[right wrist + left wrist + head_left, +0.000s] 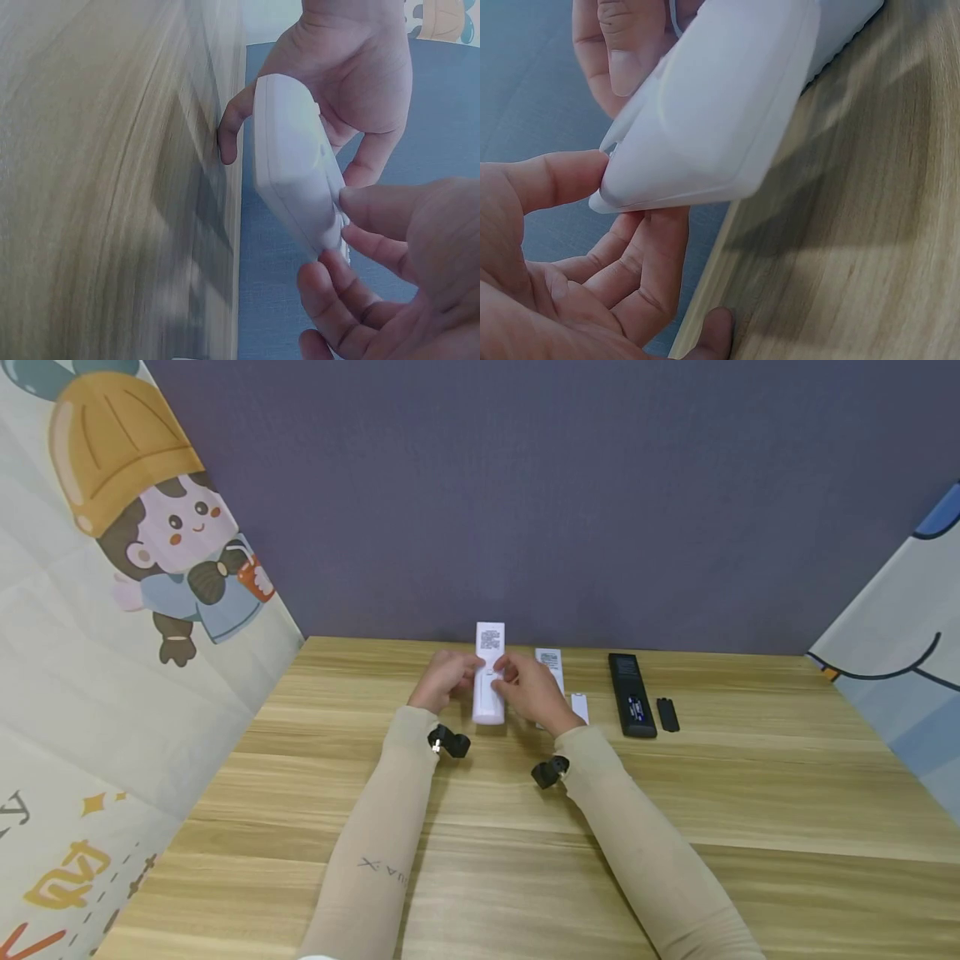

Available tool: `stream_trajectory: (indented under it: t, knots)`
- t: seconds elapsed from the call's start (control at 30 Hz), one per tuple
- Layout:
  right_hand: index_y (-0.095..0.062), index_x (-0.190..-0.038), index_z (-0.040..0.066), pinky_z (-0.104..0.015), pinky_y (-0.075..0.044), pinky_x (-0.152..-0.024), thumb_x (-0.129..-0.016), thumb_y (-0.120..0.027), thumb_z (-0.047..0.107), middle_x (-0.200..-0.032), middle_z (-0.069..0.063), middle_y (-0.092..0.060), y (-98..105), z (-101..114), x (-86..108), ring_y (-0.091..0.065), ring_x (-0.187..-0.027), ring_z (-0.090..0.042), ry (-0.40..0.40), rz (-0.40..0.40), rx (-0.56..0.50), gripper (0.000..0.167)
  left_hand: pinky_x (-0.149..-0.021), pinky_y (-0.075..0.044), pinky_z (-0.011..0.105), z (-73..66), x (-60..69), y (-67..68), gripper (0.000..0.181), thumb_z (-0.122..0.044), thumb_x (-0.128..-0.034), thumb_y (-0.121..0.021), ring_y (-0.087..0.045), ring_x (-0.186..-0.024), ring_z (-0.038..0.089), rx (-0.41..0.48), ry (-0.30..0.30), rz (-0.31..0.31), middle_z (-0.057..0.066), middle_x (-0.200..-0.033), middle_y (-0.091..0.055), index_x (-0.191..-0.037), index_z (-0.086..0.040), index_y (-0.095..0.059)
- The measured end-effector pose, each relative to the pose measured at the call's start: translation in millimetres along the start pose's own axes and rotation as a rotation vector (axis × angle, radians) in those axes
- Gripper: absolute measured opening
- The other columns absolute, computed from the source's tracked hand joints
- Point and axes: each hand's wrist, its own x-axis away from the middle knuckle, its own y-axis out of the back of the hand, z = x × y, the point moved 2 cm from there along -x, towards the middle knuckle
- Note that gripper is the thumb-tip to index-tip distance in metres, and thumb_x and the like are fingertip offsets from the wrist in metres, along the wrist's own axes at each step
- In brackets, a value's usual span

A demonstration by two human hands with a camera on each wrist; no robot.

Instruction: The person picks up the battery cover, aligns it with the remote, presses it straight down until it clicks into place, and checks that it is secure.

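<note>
A white remote, its labelled back up, is held between both hands near the table's far edge. The left hand grips its left side; in the left wrist view that hand's thumb and fingers pinch the white casing. From the right, the right hand holds the remote, its thumb near the battery cover. In the right wrist view the right hand's fingertips touch the cover side of the white remote, where the cover edge looks slightly raised.
Right of the hands lie a second white remote, a small white cover, a black remote with its battery compartment uncovered, and a black cover. A dark panel stands behind the wooden table.
</note>
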Motion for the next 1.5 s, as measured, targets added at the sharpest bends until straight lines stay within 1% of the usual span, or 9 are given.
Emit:
stream_trajectory:
  t: [0.17, 0.3, 0.5, 0.57, 0.67, 0.9, 1.1, 1.33, 1.5]
  knots:
    - [-0.058, -0.13, 0.011, -0.047, -0.054, -0.093, -0.099, -0.066, 0.021, -0.123, -0.015, -0.067, -2, 1, 2.4, -0.067, -0.11, -0.031, -0.042, 0.01, -0.056, 0.033, -0.073, -0.048, 0.031, -0.1, 1.9, 1.7, 0.03, -0.015, -0.094, -0.066, -0.068, -0.07, 0.016, 0.005, 0.011, 0.007, 0.005, -0.082, -0.072, -0.118, 0.003, -0.069]
    - [-0.055, -0.131, 0.013, -0.047, -0.054, -0.09, -0.101, -0.064, 0.021, -0.122, -0.017, -0.07, -4, 2, 3.5, -0.069, -0.108, -0.033, -0.067, 0.017, -0.074, 0.032, -0.07, -0.044, 0.029, -0.1, 2.9, 2.7, 0.029, -0.016, -0.0943, -0.066, -0.066, -0.069, 0.016, 0.005, 0.011, 0.003, 0.003, -0.081, -0.071, -0.117, 0.002, -0.069]
    - [-0.056, -0.13, 0.016, -0.04, -0.055, -0.08, -0.101, -0.064, 0.022, -0.118, -0.017, -0.071, -9, 4, 3.7, -0.07, -0.098, -0.031, -0.101, 0.0, -0.099, 0.03, -0.09, -0.05, 0.038, -0.8, 5.3, 4.4, 0.031, -0.018, -0.0952, -0.066, -0.068, -0.079, 0.02, 0.012, 0.022, 0.014, 0.003, -0.087, -0.071, -0.119, 0.0, -0.068]
    - [-0.057, -0.129, 0.016, -0.038, -0.055, -0.078, -0.101, -0.065, 0.021, -0.116, -0.017, -0.071, -10, 5, 4.0, -0.07, -0.096, -0.03, -0.108, -0.006, -0.114, 0.029, -0.099, -0.05, 0.043, -1.3, 6.4, 5.0, 0.032, -0.018, -0.0966, -0.065, -0.068, -0.081, 0.02, 0.016, 0.028, 0.035, 0.004, -0.088, -0.071, -0.122, 0.001, -0.067]
    - [-0.057, -0.128, 0.015, -0.035, -0.055, -0.076, -0.1, -0.065, 0.02, -0.115, -0.017, -0.071, -11, 5, 4.1, -0.071, -0.094, -0.029, -0.113, -0.016, -0.128, 0.029, -0.104, -0.05, 0.045, -2.5, 8.1, 7.0, 0.036, -0.019, -0.0988, -0.064, -0.067, -0.083, 0.019, 0.026, 0.03, 0.076, 0.004, -0.091, -0.07, -0.128, 0.002, -0.063]
    - [-0.058, -0.126, 0.016, -0.034, -0.056, -0.073, -0.1, -0.065, 0.02, -0.113, -0.016, -0.071, -14, 5, 5.1, -0.07, -0.092, -0.028, -0.126, -0.034, -0.159, 0.027, -0.1, -0.052, 0.04, -2.7, 9.5, 14.9, 0.051, -0.01, -0.0966, -0.067, -0.068, -0.094, 0.022, 0.091, 0.026, 0.185, 0.004, -0.098, -0.07, -0.144, -0.004, -0.051]
    - [-0.059, -0.124, 0.017, -0.035, -0.058, -0.076, -0.1, -0.065, 0.021, -0.114, -0.015, -0.069, -15, 5, 6.9, -0.069, -0.098, -0.028, -0.143, -0.044, -0.18, 0.025, -0.105, -0.05, 0.045, 0.3, 9.9, 19.9, 0.061, -0.001, -0.0928, -0.067, -0.066, -0.112, 0.032, 0.119, 0.022, 0.256, 0.009, -0.108, -0.071, -0.149, -0.01, -0.045]
    - [-0.059, -0.124, 0.017, -0.036, -0.059, -0.077, -0.1, -0.065, 0.02, -0.116, -0.016, -0.068, -17, 8, 10.1, -0.069, -0.1, -0.029, -0.154, -0.053, -0.201, 0.025, -0.104, -0.051, 0.045, -0.3, 14.0, 21.8, 0.064, 0.003, -0.0918, -0.067, -0.068, -0.107, 0.03, 0.115, 0.019, 0.266, 0.008, -0.101, -0.073, -0.15, -0.012, -0.044]
    - [-0.059, -0.124, 0.017, -0.036, -0.06, -0.077, -0.1, -0.065, 0.019, -0.117, -0.016, -0.068, -19, 11, 12.8, -0.069, -0.1, -0.029, -0.162, -0.057, -0.211, 0.025, -0.101, -0.052, 0.044, -0.3, 16.9, 22.3, 0.064, 0.004, -0.0916, -0.066, -0.07, -0.096, 0.025, 0.105, 0.01, 0.272, 0.008, -0.097, -0.073, -0.15, -0.011, -0.044]
